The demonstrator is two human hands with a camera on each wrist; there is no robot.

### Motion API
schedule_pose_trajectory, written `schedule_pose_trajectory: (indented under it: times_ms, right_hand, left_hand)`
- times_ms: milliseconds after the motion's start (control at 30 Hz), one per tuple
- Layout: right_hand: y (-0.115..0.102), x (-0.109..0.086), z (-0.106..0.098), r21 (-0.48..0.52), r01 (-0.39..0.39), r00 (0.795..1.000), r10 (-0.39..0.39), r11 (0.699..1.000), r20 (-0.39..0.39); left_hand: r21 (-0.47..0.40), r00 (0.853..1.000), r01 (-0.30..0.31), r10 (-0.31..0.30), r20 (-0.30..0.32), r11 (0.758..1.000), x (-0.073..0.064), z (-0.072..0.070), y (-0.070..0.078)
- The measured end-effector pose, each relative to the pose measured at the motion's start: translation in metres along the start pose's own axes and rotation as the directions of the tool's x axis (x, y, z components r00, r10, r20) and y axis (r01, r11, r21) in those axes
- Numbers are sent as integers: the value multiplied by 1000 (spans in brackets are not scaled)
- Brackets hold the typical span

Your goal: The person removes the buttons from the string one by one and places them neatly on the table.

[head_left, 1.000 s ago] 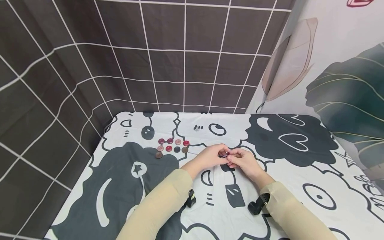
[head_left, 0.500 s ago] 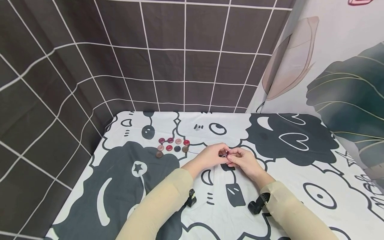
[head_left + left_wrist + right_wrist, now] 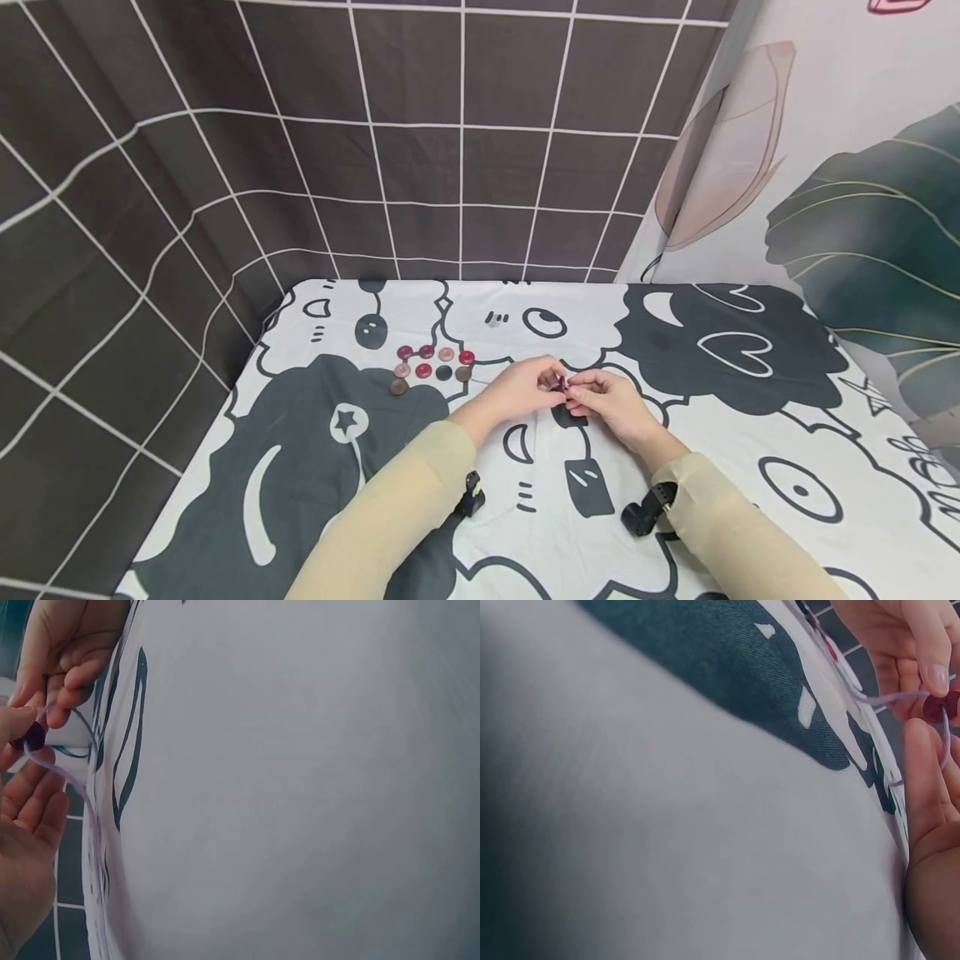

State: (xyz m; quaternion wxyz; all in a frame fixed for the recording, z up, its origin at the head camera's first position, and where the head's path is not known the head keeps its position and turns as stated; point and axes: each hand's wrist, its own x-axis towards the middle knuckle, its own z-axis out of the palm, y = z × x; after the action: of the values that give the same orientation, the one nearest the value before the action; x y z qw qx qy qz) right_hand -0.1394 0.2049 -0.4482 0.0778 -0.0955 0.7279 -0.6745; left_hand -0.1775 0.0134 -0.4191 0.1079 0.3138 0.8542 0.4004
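My left hand (image 3: 523, 388) pinches a dark red button (image 3: 939, 709) between thumb and fingertips. A thin light purple cord (image 3: 892, 698) runs through the button, with one part trailing down in the left wrist view. Close against it, my right hand (image 3: 613, 407) pinches the cord beside the button, its fingertips partly hiding that end. Both hands meet over the middle of the patterned cloth (image 3: 480, 454).
Several round buttons (image 3: 423, 371) in dark red, red, pink, black and brown lie in loose rows left of the hands. A dark gridded curtain (image 3: 420, 167) hangs behind the table. Black wrist cameras (image 3: 641, 514) sit on the forearms.
My left hand has shifted slightly left, and a little more of the dark red button shows between the hands. The right hand stays nearly still; the loose buttons have not moved.
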Motion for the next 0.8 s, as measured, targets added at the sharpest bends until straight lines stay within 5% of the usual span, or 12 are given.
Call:
schedule_pose_trajectory:
  times_ms: [800]
  right_hand:
    - [0,0,0,-104,-12,999,7,995,-47]
  left_hand:
    - [-4,998,53,-54,-31,999,-10,-15,-10]
